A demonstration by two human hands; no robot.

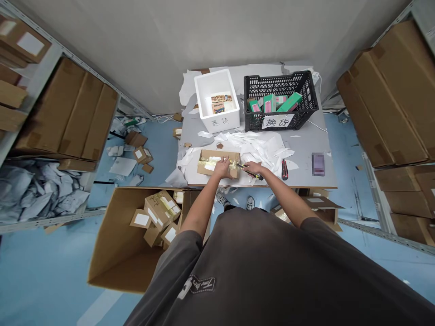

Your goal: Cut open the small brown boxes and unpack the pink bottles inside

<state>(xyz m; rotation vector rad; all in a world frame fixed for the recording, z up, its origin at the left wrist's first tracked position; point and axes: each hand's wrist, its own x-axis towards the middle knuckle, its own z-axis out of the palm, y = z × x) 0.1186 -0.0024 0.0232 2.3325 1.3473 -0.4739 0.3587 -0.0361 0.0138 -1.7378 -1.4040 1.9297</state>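
A small cardboard box (209, 168) lies near the front edge of the table, wrapped with shiny yellowish tape and bearing white labels. My left hand (222, 168) rests on its top with the fingers spread, pressing on the taped surface. In my right hand (253, 168) is a yellow and black utility knife (258, 176), its tip at the right end of the box. Crumpled white paper (263, 146) spreads just behind my right hand. A red and black tool (284, 169), perhaps another cutter, lies to the right of that hand.
Behind stand a white foam bin (220, 123) and a black plastic crate (282, 115) with green-pink boxes. A large open carton (115, 244) holding parcels stands lower left. Shelves with cartons (68, 108) flank both sides. A blurred purple rectangle (318, 164) lies at the table's right.
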